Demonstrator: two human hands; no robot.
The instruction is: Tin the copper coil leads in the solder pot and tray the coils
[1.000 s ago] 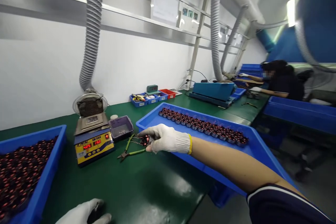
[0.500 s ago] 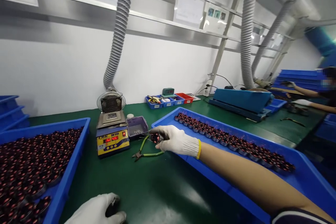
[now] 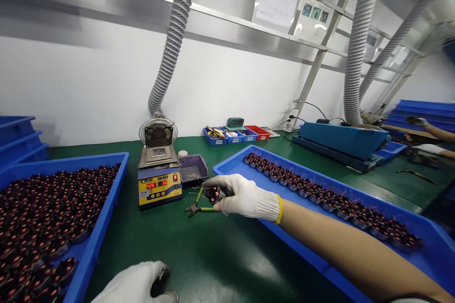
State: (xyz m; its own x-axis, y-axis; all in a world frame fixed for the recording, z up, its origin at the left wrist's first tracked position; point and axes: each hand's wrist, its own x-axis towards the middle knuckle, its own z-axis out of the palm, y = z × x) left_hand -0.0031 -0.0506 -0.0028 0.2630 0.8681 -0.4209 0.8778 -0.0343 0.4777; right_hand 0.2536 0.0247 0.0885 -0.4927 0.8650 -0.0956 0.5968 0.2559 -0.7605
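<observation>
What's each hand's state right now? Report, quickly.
Left hand: open, nothing visible in it.
Right hand: closed, holding a wire-wound part between thumb and fingers.

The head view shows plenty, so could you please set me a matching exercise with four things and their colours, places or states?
1. Pliers
2. Right hand
3. Left hand
4. Machine with red digits

A. Yellow front
B. Holding a coil
C. Green handles
D. Bottom edge of the picture

Pairs: 1-C, 2-B, 3-D, 4-A
</observation>
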